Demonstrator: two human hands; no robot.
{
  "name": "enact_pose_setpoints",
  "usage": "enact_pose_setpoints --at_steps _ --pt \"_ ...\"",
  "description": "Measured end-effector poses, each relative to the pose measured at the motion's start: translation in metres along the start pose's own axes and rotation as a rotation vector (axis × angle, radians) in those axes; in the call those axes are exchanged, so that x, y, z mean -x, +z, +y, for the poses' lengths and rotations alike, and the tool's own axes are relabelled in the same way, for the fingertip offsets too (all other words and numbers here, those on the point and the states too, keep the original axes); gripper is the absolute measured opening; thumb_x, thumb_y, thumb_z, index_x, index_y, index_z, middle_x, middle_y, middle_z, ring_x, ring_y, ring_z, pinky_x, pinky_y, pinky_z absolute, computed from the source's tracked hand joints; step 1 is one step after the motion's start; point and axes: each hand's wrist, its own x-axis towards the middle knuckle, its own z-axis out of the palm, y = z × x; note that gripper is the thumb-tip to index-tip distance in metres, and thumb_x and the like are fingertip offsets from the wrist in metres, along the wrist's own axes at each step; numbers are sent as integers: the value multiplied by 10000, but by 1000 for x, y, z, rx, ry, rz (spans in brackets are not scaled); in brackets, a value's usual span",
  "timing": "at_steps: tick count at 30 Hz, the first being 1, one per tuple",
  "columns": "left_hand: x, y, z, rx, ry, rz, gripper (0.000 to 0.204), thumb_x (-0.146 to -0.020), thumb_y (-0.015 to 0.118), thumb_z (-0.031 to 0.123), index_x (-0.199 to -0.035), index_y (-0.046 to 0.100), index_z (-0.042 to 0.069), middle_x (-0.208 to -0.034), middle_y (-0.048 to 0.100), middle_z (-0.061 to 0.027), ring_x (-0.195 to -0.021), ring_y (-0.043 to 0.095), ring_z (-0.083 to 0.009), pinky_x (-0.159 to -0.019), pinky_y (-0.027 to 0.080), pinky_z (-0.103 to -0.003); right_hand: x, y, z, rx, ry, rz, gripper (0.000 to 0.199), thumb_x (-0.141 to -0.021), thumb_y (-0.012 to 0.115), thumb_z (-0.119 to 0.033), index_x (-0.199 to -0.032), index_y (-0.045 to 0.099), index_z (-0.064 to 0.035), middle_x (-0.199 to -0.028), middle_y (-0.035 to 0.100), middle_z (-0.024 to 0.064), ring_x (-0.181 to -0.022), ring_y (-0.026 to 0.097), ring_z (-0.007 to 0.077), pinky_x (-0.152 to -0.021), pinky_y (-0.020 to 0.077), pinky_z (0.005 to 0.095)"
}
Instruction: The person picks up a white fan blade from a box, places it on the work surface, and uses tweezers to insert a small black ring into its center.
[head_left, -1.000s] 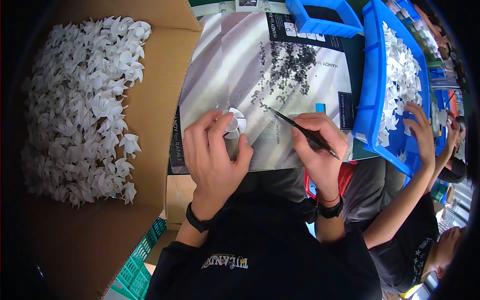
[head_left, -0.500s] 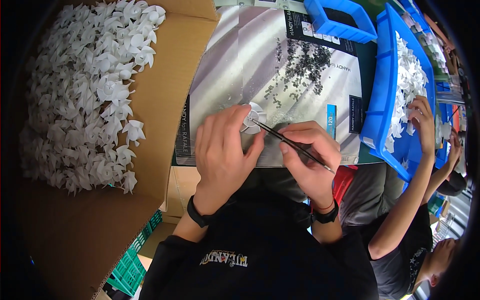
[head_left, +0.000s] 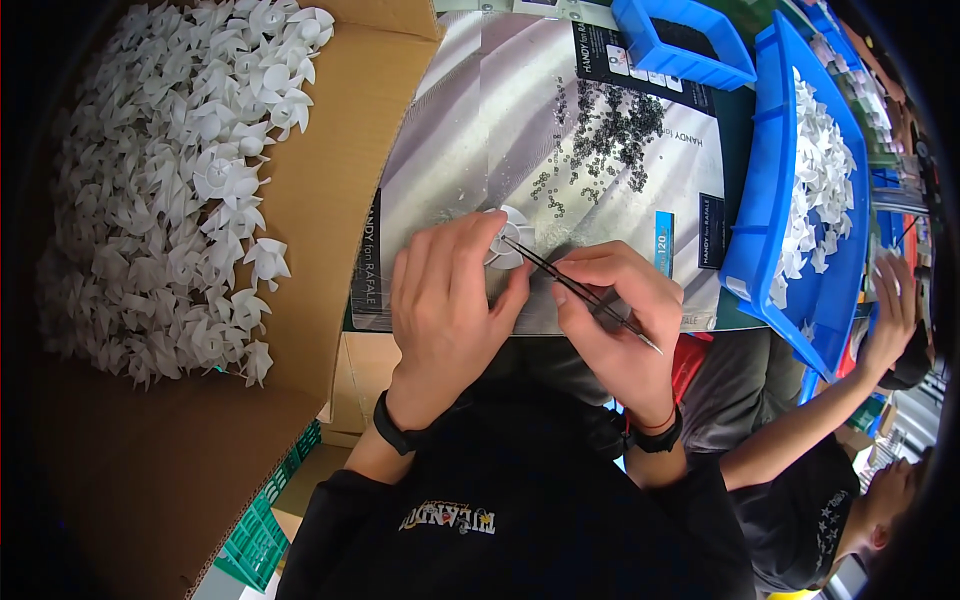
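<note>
Between the thumb and fingers of my left hand is a small white fan wheel, held against the board. My fingers cover its left side. My right hand pinches a pair of dark tweezers, whose tips reach the middle of the wheel. Whether the tips grip anything there is too small to tell. Beyond both hands, many tiny dark rings lie scattered on the printed board.
On the left, a large cardboard box holds a heap of white fan wheels. A blue bin with more white wheels stands right, and a smaller blue tray with dark contents behind. A co-worker's arm extends at far right.
The tweezers have turned slightly in my right hand, and their two arms show more separately. My left hand stays put. The co-worker's hand has moved from the blue bin toward the right.
</note>
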Motion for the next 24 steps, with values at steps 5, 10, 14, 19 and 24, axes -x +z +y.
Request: enact_pose_setpoints --at_steps 5,10,14,19,24 --pt "0 -2 1 16 -30 -15 587 -681 840 22 -1215 598 43 -1111 685 -129 -972 653 -332 -822 489 -422 -7 0 -10 205 -9 -69 172 -788 766 67 -942 705 18 -814 710 109 -757 722 182 -635 536 274" --pt "-1 0 1 7 -24 5 562 -713 841 59 -1221 602 45 -1108 689 -109 -956 648 -304 -780 475 -403 -3 -7 -11 153 6 -20 159 -791 755 74 -938 704 39 -811 723 102 -729 709 160 -662 534 254" --pt "0 -4 -1 -14 -5 8 559 -724 851 81 -1224 604 45 -1104 693 -97 -950 647 -287 -757 465 -393 0 0 -7 54 58 50 143 -800 768 44 -929 716 13 -804 717 114 -725 727 192 -621 540 272" --pt "-3 4 3 49 11 -7 571 -728 877 107 -1224 602 38 -1147 682 -113 -995 646 -305 -794 476 -407 3 -3 -5 54 107 45 147 -818 728 100 -952 694 51 -873 745 123 -755 715 165 -701 543 264" --pt "2 -2 1 126 17 53 576 -740 889 127 -1229 601 29 -1205 662 -134 -1044 637 -328 -860 487 -428 18 -66 -27 154 -27 450 145 -844 705 96 -972 664 42 -925 739 155 -829 703 213 -782 535 301"
